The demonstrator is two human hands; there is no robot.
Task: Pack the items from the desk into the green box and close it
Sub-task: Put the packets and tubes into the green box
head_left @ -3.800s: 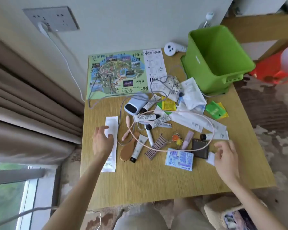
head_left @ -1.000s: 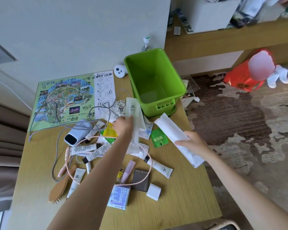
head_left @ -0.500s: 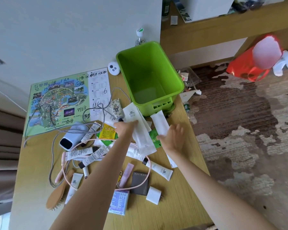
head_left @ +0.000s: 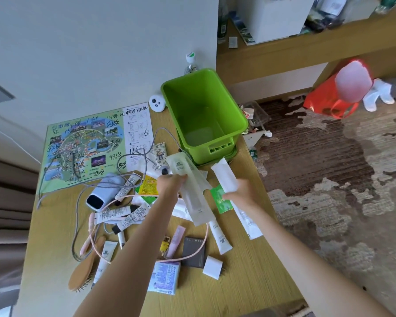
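The open green box [head_left: 236,121] stands at the desk's far right corner with nothing visible inside. My left hand [head_left: 169,184] grips a long pale flat packet [head_left: 190,191], lifted above the clutter just in front of the box. My right hand [head_left: 240,193] holds a long white packet [head_left: 224,175] whose far end points at the box; a green sachet [head_left: 221,200] is at its fingers too. Tubes [head_left: 121,213], a wooden hairbrush [head_left: 84,271], a dark case [head_left: 196,250] and a tissue pack [head_left: 165,280] lie scattered on the wooden desk [head_left: 245,280].
A park map [head_left: 78,143] lies flat at the desk's back left, with grey cables [head_left: 78,209] looping over it. A small white device [head_left: 157,102] sits beside the box. The desk's right edge drops to patterned carpet [head_left: 329,179]; a red bag [head_left: 329,99] lies on the floor.
My right hand has taken hold of the white packet again, now together with the green sachet. My left hand keeps its pale packet and has shifted slightly. The view has tilted.
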